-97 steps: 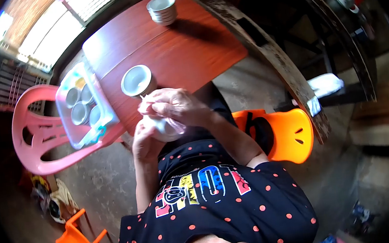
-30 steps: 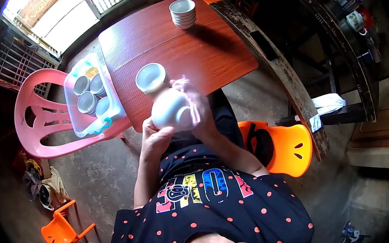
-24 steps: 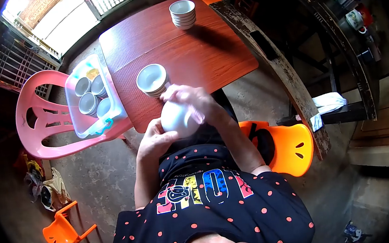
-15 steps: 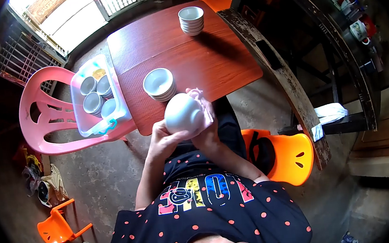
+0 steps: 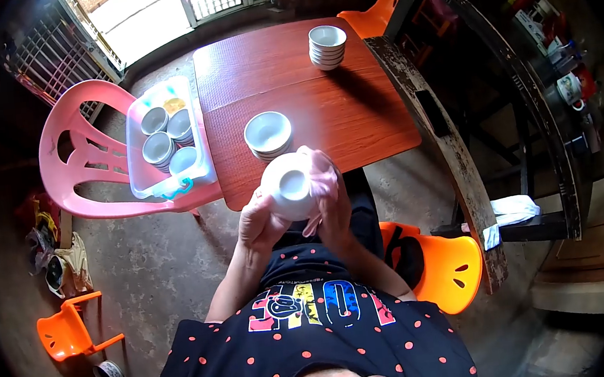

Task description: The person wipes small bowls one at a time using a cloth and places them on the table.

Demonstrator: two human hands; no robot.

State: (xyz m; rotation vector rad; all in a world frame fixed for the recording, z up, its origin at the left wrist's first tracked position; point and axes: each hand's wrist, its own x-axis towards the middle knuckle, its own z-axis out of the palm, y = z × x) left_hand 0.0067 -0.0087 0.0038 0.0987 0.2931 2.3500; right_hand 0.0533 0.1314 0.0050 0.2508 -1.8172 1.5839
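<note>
Bowl [image 5: 281,199], tilted with its base showing, sits mid-frame in the grip of the left hand [image 5: 256,225]; the right hand [image 5: 335,211] clasps a pink cloth [image 5: 323,175] against its side. Stacked bowls [image 5: 268,135] stand just above, on the counter [image 5: 369,125].

A reddish wooden table [image 5: 361,121]. A pink plastic chair [image 5: 80,162] stands beside its left edge. An orange chair [image 5: 373,16] shows past the far right corner. A worn wooden beam [image 5: 459,173] runs alongside the right edge. Off the near right corner is another orange seat [image 5: 455,268], with something black on it.
</note>
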